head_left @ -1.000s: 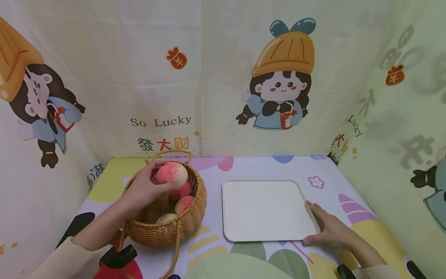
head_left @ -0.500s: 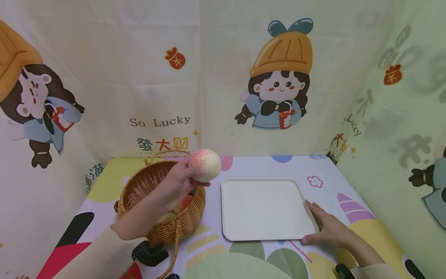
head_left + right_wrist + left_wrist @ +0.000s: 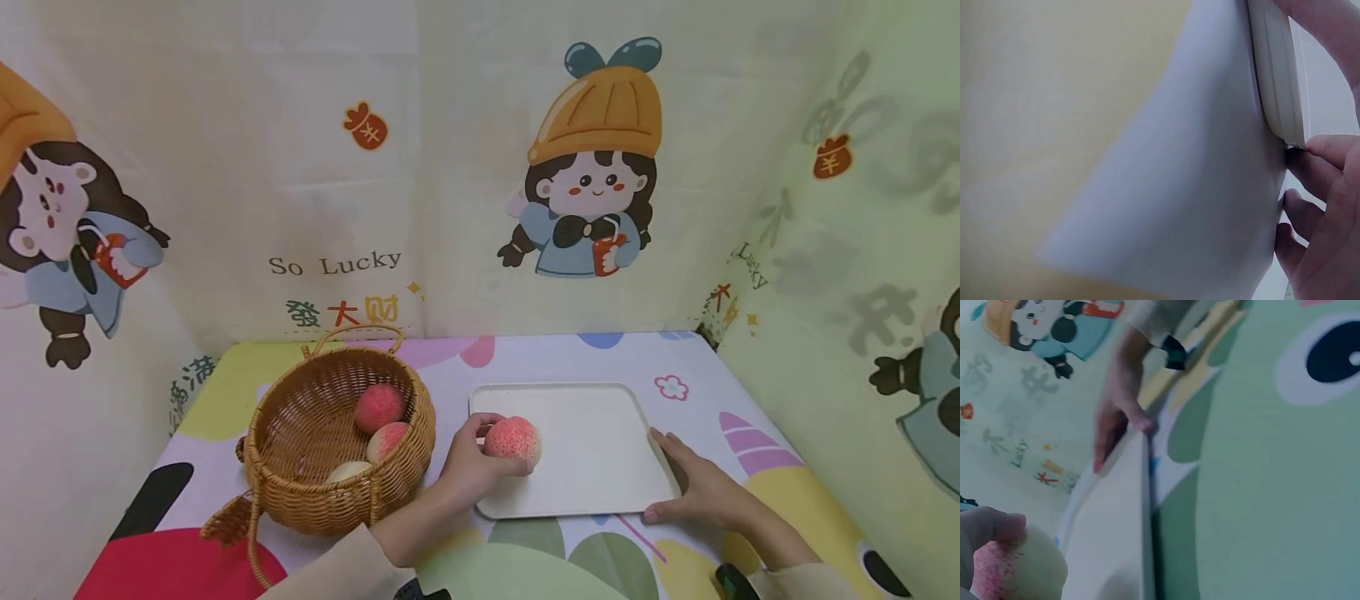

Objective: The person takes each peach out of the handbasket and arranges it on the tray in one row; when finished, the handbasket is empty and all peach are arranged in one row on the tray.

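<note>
1. Peach (image 3: 513, 442): over left side of tray (image 3: 588, 450).
2. Left hand (image 3: 471, 468): grip curled round peach, forearm (image 3: 408, 529) angled inward.
3. Right hand (image 3: 701, 485): thumb and fingers spread wide, touching tray's right end.

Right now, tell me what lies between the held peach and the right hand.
In the head view, only bare tray lies between the peach and right hand.

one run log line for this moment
left hand: holding peach over white tray | right hand: touching tray's right edge | wicker basket: three peaches visible
</note>
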`<state>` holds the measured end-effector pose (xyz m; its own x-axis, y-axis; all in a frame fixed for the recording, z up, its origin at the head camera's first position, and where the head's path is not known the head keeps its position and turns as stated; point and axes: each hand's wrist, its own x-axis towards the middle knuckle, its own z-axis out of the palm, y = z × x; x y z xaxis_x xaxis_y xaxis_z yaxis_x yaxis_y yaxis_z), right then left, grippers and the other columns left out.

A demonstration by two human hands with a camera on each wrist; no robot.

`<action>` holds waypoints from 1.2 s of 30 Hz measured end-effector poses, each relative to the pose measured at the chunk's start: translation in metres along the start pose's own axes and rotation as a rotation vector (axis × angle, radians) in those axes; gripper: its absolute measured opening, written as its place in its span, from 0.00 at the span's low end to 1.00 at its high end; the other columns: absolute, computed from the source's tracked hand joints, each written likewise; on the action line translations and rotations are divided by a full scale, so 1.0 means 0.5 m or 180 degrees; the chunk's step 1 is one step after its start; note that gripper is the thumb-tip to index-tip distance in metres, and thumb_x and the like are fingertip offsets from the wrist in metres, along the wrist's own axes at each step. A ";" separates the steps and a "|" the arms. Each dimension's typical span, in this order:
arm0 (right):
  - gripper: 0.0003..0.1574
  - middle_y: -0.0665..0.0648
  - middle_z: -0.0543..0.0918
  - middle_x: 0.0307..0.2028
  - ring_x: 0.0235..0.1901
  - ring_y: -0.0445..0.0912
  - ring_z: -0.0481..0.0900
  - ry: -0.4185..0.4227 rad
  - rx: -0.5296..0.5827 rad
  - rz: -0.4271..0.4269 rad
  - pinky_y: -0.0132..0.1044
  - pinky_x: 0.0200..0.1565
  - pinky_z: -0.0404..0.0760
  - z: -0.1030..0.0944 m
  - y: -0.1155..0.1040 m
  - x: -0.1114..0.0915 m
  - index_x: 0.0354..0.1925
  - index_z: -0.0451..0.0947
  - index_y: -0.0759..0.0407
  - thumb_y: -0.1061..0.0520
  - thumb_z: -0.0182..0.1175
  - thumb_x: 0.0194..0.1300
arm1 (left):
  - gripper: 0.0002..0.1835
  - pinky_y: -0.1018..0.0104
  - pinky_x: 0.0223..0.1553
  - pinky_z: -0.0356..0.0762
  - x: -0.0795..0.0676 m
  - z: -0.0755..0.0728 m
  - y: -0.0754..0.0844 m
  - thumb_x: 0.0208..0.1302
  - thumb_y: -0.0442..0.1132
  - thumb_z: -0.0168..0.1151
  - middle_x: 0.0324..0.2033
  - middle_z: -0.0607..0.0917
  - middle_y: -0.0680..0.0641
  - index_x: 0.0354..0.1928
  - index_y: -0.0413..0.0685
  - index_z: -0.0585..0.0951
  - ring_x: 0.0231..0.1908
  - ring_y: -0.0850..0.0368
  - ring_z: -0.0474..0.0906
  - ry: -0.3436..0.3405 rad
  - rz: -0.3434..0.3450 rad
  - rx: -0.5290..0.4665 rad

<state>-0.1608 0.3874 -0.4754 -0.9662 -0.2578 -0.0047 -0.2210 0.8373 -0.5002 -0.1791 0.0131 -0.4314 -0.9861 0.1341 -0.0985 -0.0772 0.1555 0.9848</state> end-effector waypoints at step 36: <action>0.80 0.79 0.53 0.73 0.70 0.78 0.50 -0.0121 0.0105 0.0186 0.75 0.61 0.56 -0.004 -0.003 0.001 0.78 0.52 0.63 0.33 0.82 0.39 | 0.39 0.41 0.59 0.63 0.059 0.060 -0.044 0.49 0.36 0.79 0.59 0.76 0.39 0.66 0.49 0.75 0.57 0.39 0.69 0.1059 0.0144 0.1362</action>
<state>-0.1614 0.3868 -0.4729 -0.9714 -0.2277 -0.0672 -0.1594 0.8353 -0.5262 -0.2019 0.0428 -0.4601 -0.9858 -0.1563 0.0617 -0.0351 0.5507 0.8340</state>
